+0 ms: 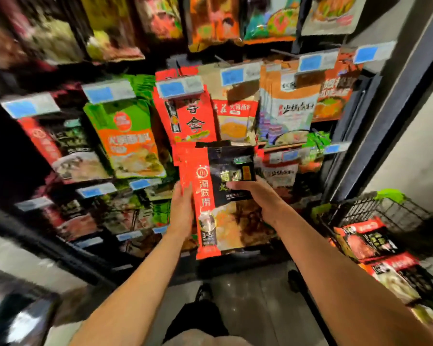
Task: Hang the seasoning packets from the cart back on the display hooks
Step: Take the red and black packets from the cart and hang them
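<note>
I hold a red and black seasoning packet (218, 196) upright in front of the display rack. My left hand (181, 208) grips its red left edge. My right hand (258, 198) holds its right side, thumb across the black front. The packet's top reaches just under a hanging red packet (188, 116). Matching red and black packets (68, 148) hang on a hook at the left. The wire cart (375, 211) at the right holds several more packets (368, 240). The picture is motion-blurred.
Rows of packets hang on hooks with blue price tags (180, 87) at their tips. A green and orange packet (128, 141) hangs left of centre. A dark pillar (385, 101) borders the rack on the right. My shoes (204, 292) stand on the grey floor below.
</note>
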{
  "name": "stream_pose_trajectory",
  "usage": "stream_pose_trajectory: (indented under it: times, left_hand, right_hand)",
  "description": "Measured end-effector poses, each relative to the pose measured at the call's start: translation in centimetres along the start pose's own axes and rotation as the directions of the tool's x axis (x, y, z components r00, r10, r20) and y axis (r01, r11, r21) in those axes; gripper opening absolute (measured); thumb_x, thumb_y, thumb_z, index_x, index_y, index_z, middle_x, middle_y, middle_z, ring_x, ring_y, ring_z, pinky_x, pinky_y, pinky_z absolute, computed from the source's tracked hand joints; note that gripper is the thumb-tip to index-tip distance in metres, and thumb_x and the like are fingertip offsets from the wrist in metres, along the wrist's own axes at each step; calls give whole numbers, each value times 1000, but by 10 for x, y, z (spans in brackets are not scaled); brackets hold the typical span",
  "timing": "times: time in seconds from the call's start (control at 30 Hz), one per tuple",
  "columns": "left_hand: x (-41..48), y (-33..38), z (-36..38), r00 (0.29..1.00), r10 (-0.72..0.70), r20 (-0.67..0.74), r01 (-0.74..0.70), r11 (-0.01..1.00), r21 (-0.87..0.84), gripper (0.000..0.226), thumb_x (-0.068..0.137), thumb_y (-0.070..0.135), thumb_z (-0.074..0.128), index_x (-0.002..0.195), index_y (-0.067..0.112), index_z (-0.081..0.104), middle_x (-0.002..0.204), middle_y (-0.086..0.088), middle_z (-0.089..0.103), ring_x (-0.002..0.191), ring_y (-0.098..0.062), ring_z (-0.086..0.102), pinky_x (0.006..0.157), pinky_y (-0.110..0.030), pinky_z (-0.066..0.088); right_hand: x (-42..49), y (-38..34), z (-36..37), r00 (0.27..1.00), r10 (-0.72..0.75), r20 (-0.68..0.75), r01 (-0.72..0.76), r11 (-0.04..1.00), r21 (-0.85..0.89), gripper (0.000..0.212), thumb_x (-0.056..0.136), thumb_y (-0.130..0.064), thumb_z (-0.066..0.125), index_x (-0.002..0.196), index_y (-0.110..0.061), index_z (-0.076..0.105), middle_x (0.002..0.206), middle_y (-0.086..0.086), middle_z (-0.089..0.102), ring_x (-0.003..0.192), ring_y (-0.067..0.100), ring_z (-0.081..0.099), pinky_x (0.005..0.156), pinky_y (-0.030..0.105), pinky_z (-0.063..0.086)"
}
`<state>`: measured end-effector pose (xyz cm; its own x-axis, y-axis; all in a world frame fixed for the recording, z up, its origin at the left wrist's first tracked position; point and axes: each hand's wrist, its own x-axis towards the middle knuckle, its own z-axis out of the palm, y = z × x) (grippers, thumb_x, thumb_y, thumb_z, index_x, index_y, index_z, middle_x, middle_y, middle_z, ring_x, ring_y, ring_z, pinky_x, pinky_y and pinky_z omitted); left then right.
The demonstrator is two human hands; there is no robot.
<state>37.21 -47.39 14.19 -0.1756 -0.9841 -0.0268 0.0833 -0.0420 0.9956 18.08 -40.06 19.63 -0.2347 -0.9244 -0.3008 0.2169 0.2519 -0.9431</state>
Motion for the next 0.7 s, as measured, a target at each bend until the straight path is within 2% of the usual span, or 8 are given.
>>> stream_pose_trajectory:
  times: [0.13, 0.27, 0.3, 0.37, 0.4, 0.47, 0.57, 0.7]
  left_hand:
    - [-22, 16, -33, 976, 104, -189, -101, 995, 28, 21, 104, 25, 59, 122, 14, 62, 100, 9, 72, 82, 3, 68, 73, -16, 51]
    - [-32, 31, -63, 947, 159, -279, -142, 987, 79, 18, 106, 31, 56, 111, 15, 63, 93, 7, 70, 73, 5, 67, 68, -14, 49]
    - [-33, 34, -72, 944, 172, -283, -149, 984, 103, 21, 106, 33, 55, 111, 14, 63, 93, 4, 69, 75, 2, 67, 71, -18, 49]
    - [-33, 39, -95, 939, 177, -294, -149, 982, 116, 28, 106, 41, 54, 111, 15, 63, 94, 1, 68, 80, -9, 66, 79, -31, 48]
    - [-35, 45, -106, 936, 173, -306, -143, 983, 117, 30, 105, 45, 54, 110, 17, 64, 93, 1, 69, 81, -13, 65, 81, -35, 49]
    - [-38, 55, -127, 919, 199, -339, -164, 978, 131, 30, 105, 49, 51, 106, 24, 68, 93, 2, 72, 85, -15, 67, 83, -38, 51]
    - [-39, 68, -162, 870, 254, -423, -203, 966, 162, 28, 104, 53, 51, 96, 31, 66, 93, 4, 73, 86, -15, 68, 87, -40, 53]
    - [-27, 70, -218, 838, 259, -480, -196, 964, 178, 47, 95, 69, 55, 93, 23, 64, 93, -4, 73, 86, -20, 69, 90, -49, 54]
  right_hand:
    - [-9, -5, 40, 998, -60, 2, 60, 998, 20, 17, 78, -22, 75, 93, -15, 77, 88, 4, 77, 85, 24, 70, 83, 35, 52]
    - [-16, -18, 77, 977, -191, 97, 191, 981, -1, 36, 87, -19, 71, 118, -1, 71, 95, -10, 70, 96, 7, 68, 75, 9, 47]
    - [-17, -21, 85, 978, -165, 129, 164, 986, 19, 47, 89, -19, 74, 133, -4, 63, 109, -10, 66, 111, 13, 64, 82, 10, 45]
    - [-11, -22, 102, 975, -64, 213, 61, 998, 21, 89, 80, -35, 86, 155, -20, 40, 137, -11, 49, 137, 21, 47, 100, 29, 40]
    - [-13, -23, 113, 969, -41, 243, 44, 999, -7, 108, 68, -46, 92, 158, -28, 34, 148, -12, 43, 143, 23, 41, 103, 39, 40]
    - [-10, -20, 135, 957, -67, 282, 75, 997, -16, 123, 55, -55, 95, 158, -34, 31, 159, -12, 35, 148, 22, 35, 106, 44, 38]
    - [-14, -19, 173, 945, -127, 301, 132, 991, 3, 115, 65, -48, 89, 160, -32, 27, 163, -10, 30, 151, 20, 30, 110, 45, 32]
    - [-8, -17, 231, 931, -172, 321, 169, 985, 35, 103, 79, -33, 84, 162, -26, 23, 166, -5, 27, 150, 23, 30, 103, 38, 31]
